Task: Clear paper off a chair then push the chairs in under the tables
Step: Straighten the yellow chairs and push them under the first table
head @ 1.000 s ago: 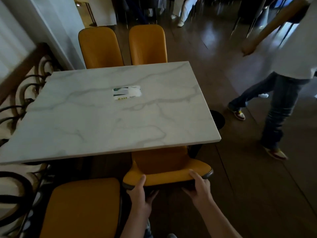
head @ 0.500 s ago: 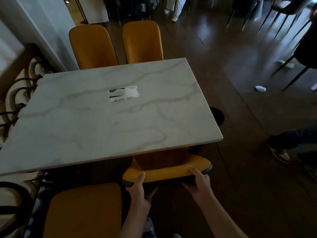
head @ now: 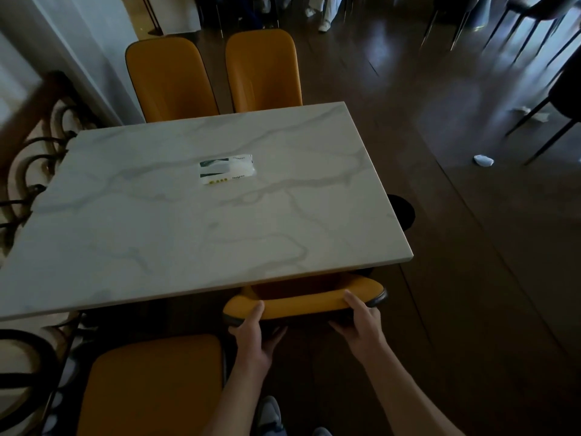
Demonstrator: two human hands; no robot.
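Observation:
An orange chair (head: pixel 301 302) is tucked mostly under the near right edge of a white marble table (head: pixel 176 234); only the top of its backrest shows. My left hand (head: pixel 253 338) grips the left end of that backrest, thumb on top. My right hand (head: pixel 361 325) grips the right end the same way. A second orange chair (head: pixel 151 385) stands to the left, out from the table. Two more orange chairs (head: pixel 171 80) (head: pixel 262 70) sit at the far side. A white and green packet (head: pixel 227 169) lies on the tabletop.
A dark curled metal railing (head: pixel 28 158) runs along the left. Crumpled paper (head: pixel 483 160) lies on the dark wood floor to the right, more paper (head: pixel 531 113) near black chair legs (head: pixel 547 124). People's feet show at the far top.
The held chair has slid further under the table, with less of its seat showing. A person who walked past on the right has left the view.

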